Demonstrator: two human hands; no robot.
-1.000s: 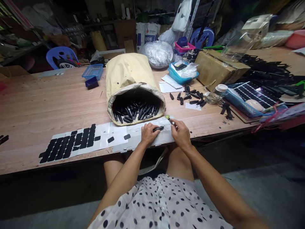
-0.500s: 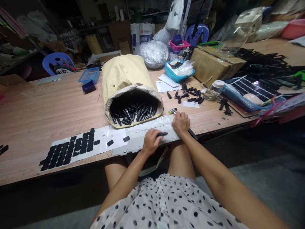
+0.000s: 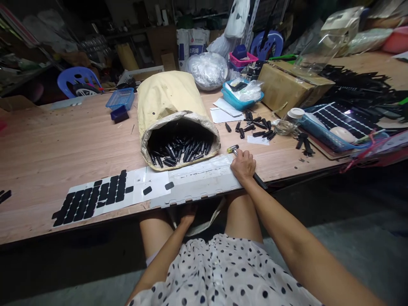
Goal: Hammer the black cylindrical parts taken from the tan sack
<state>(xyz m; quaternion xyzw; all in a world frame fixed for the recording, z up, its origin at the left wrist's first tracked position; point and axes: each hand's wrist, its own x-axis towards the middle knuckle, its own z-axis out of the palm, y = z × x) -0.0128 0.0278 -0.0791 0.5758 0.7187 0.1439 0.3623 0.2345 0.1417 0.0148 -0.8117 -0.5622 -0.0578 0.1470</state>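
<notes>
My right hand [image 3: 244, 165] rests on the wooden table's [image 3: 63, 144] front edge, closed round a thin tool [image 3: 232, 149] with a yellow-green tip; its dark end sticks out behind the wrist. My left hand [image 3: 187, 214] has dropped below the table edge between my knees, and its fingers are in shadow. A white backing sheet [image 3: 204, 180] lies in front of me. Left of it a sheet [image 3: 95, 197] carries several black oval stickers. A tan paper sack [image 3: 175, 119] lies on its side, open toward me, with several black cylindrical parts [image 3: 181, 151] inside.
Loose black parts [image 3: 255, 126] lie right of the sack. A cardboard box [image 3: 291, 89], blue trays [image 3: 242, 100] and a blue basket [image 3: 331, 127] crowd the right side. A small blue basket [image 3: 121, 98] and blue chair [image 3: 76, 78] stand at the back left.
My left hand, which held a black part on the white sheet, has gone down under the table edge. My right hand has stayed by the sheet's right end with the tool.
</notes>
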